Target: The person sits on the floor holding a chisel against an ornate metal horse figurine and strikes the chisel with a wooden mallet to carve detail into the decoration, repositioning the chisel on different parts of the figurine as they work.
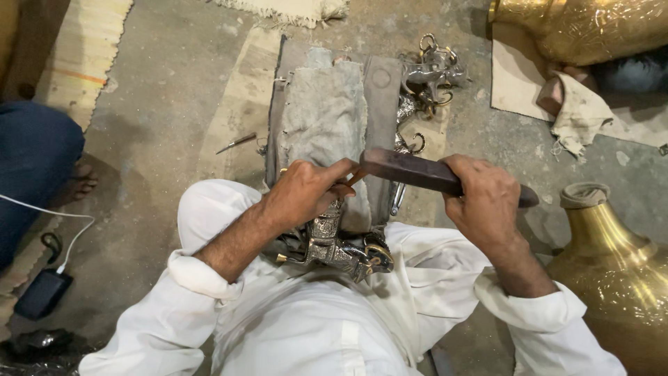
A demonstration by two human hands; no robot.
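A person in white clothing sits on a grey concrete floor [174, 118], bent over a silvery, ornate metal figurine [341, 251] that lies in the lap, against the near end of a grey cloth-covered work block [327, 118]. The left hand [306, 191] is closed, pinching a thin copper-coloured chisel [355, 177] just above the figurine. The right hand [483, 195] is wrapped around a dark, flat wooden mallet [410, 169], whose head meets the chisel's top. Beyond the block's far right corner lies a cluster of similar silvery metal castings [431, 76]. Right of the block, open floor is narrow, hemmed by a large engraved brass vase [612, 264]; left of it, bare concrete runs to a woven mat [83, 49].
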